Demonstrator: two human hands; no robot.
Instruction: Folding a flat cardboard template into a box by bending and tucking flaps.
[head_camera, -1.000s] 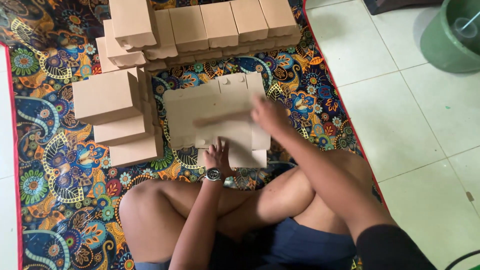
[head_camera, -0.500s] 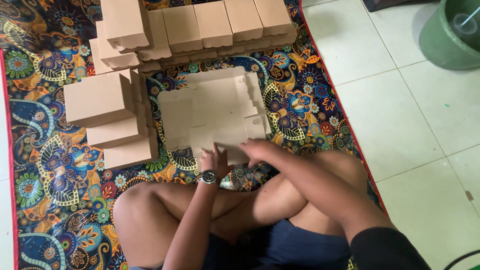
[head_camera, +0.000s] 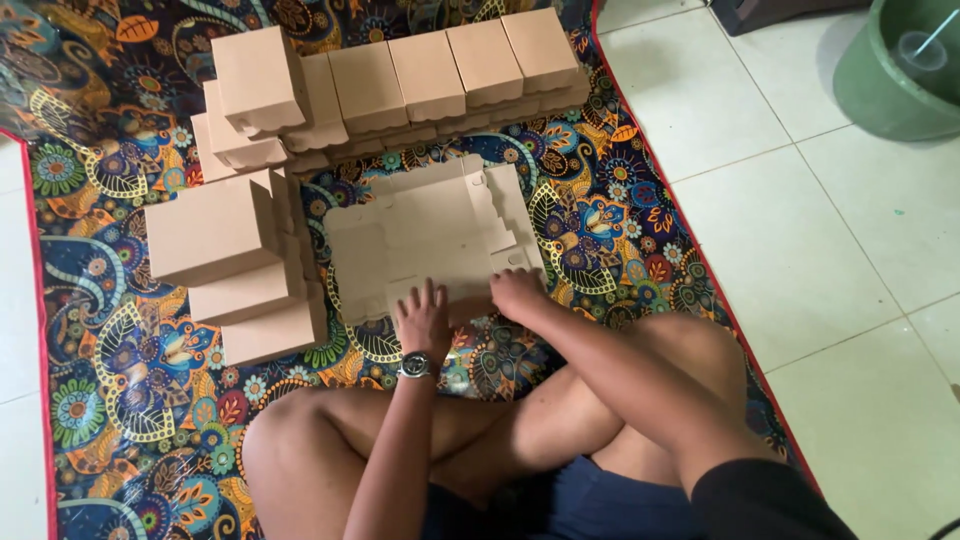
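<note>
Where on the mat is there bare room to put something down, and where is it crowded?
Free: the mat strip between the flat cardboard sheet and the tiled floor, and the mat's left edge. Crowded: box stacks left, box row behind, both hands on the sheet's near edge.

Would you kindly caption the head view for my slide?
Both hands, left and right, press a flat cardboard blank beside folded boxes.
</note>
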